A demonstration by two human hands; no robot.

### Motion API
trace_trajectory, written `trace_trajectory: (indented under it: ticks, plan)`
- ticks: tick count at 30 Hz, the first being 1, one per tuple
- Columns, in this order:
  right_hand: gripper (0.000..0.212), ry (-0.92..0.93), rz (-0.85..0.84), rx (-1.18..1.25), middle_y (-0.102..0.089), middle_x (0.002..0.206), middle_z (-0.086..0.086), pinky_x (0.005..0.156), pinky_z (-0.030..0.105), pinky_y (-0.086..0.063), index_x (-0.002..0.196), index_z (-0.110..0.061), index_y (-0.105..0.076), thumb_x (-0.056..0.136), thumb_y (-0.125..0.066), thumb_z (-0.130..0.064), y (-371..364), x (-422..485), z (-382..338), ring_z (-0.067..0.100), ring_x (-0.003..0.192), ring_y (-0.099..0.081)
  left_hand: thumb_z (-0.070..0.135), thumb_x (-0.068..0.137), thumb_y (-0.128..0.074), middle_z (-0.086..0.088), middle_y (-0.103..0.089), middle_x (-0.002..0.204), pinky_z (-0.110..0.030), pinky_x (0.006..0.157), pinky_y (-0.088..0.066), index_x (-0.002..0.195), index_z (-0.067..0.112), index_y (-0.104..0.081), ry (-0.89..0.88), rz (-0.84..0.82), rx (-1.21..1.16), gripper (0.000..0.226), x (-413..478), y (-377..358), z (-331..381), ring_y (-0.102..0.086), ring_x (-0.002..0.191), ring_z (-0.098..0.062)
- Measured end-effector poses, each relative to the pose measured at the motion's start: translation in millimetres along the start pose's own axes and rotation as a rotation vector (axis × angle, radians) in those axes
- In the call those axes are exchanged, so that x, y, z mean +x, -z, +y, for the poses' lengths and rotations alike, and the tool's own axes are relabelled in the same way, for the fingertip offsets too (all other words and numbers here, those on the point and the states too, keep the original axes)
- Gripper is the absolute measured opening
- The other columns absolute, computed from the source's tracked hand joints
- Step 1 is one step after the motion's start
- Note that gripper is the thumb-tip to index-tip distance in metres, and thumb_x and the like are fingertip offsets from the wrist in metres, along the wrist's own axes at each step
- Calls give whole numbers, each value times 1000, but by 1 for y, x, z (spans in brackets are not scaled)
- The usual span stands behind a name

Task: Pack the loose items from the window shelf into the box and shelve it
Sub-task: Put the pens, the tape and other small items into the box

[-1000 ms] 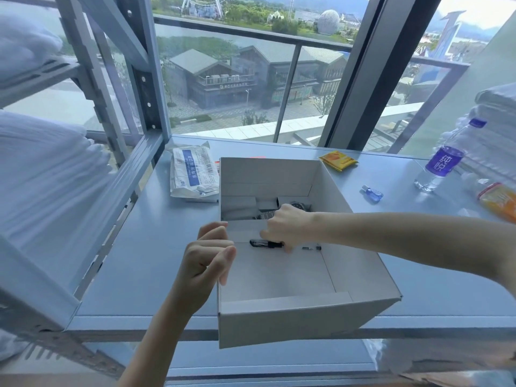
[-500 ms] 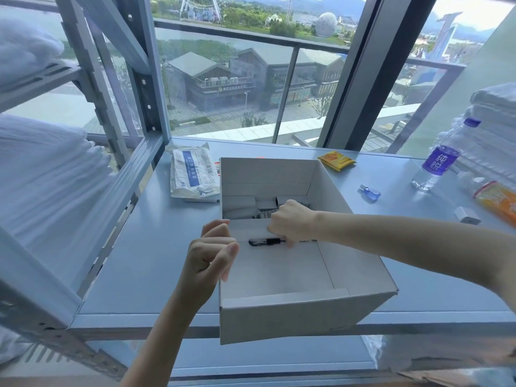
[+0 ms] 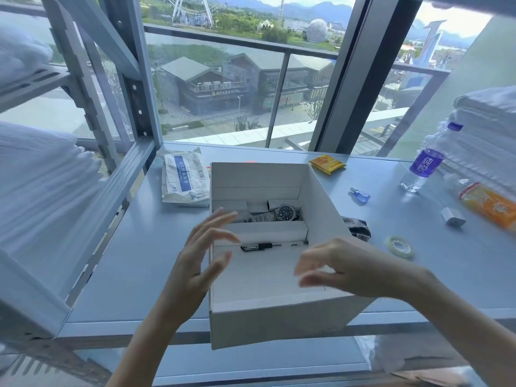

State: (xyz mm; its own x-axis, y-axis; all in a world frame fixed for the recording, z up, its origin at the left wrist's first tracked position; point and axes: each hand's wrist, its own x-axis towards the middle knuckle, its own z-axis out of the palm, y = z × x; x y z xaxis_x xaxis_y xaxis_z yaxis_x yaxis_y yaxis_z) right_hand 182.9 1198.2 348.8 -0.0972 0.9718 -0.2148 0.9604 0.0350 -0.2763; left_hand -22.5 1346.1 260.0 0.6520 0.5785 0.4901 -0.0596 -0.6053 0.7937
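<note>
An open white cardboard box (image 3: 268, 322) stands on the grey window shelf (image 3: 134, 263). A black pen (image 3: 261, 246) lies across its floor, and a steel wristwatch (image 3: 280, 213) rests at the back. My left hand (image 3: 201, 263) hovers at the box's left wall, fingers spread, holding nothing. Over the box's right side, my right hand (image 3: 343, 268) is also open and empty. Loose on the shelf lie a white mask packet (image 3: 185, 177), a yellow sachet (image 3: 326, 163), a small blue vial (image 3: 360, 195), a tape roll (image 3: 399, 245), a white charger (image 3: 453, 217) and a dark packet (image 3: 357, 226).
A water bottle (image 3: 425, 163) and an orange-labelled bottle (image 3: 485, 203) stand and lie at the right by stacked white towels (image 3: 485, 135). A grey metal rack (image 3: 111, 174) with white bedding (image 3: 36, 191) fills the left. Window glass is behind the shelf.
My right hand let go of the pen and drew back to the right out of the box. My left hand released the box's left wall and spread its fingers.
</note>
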Motion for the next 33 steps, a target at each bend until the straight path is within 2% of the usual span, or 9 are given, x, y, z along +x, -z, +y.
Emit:
trace_trajectory:
  ticks: [3,5,9,12,16,23,26,29,33]
  plan:
    - [79,10,62,-22,-60,75,-7,66,25,-39,94,-26,-59,76,-5,-80,-19,-18,-3,11,72,-52,52,72,-45,24,-9,153,-12,107,-12,128,42,-41,209,-95,-23,57,-1,3,2,-4,140,8]
    - [86,5,120,-91,-61,75,-4,64,29,-38,94,-27,-55,68,2,-86,-27,-26,-3,14,68,-52,54,66,-42,20,-3,155,-20,110,-9,132,45,-31,256,-138,-44,68,0,4,5,1,140,7]
    - [67,48,309,-368,-60,62,-8,46,26,-32,74,-22,-53,79,-17,-78,-41,-40,-3,16,51,-53,52,61,-38,19,2,155,-25,110,-9,131,49,-27,294,-178,-33,71,-3,-3,15,2,141,5]
    - [50,-7,474,-437,-54,50,-12,38,22,-24,64,-24,-47,83,-32,-68,-51,-53,4,13,38,-46,51,61,-36,36,1,146,-10,103,-8,131,49,-25,275,-199,-39,71,-10,-17,28,1,132,21]
    - [55,-53,559,-384,-52,48,-11,40,19,-16,63,-24,-47,87,-26,-69,-61,-76,11,10,38,-43,51,63,-35,40,9,141,9,93,-5,132,50,-22,226,-233,-44,70,-13,-34,38,6,130,24]
    - [20,-46,774,-370,-56,65,-12,52,23,-36,76,-23,-60,80,-61,-43,-81,-89,0,13,56,-52,54,72,-32,21,12,154,-1,104,-2,134,45,-25,159,-276,11,63,-4,-49,34,10,136,15]
    - [16,-69,839,-382,-59,72,-9,63,29,-40,84,-20,-64,81,-61,-36,-92,-82,-8,17,66,-55,67,80,-28,21,4,155,-22,112,-10,138,44,-24,151,-288,31,63,2,-41,21,2,139,10]
    - [22,-157,895,-397,-62,75,-10,65,30,-39,84,-22,-66,80,-62,-43,-100,-78,-13,16,68,-55,69,84,-24,20,-29,145,-25,106,-26,137,39,-32,176,-171,58,61,16,-27,-6,-26,134,4]
    - [21,-209,963,-376,-60,67,-8,64,27,-34,87,-28,-57,80,-61,-47,-105,-73,-16,14,68,-48,20,89,-51,-4,-58,124,-37,93,-44,125,14,-54,131,26,524,37,62,-12,-81,-50,116,-24]
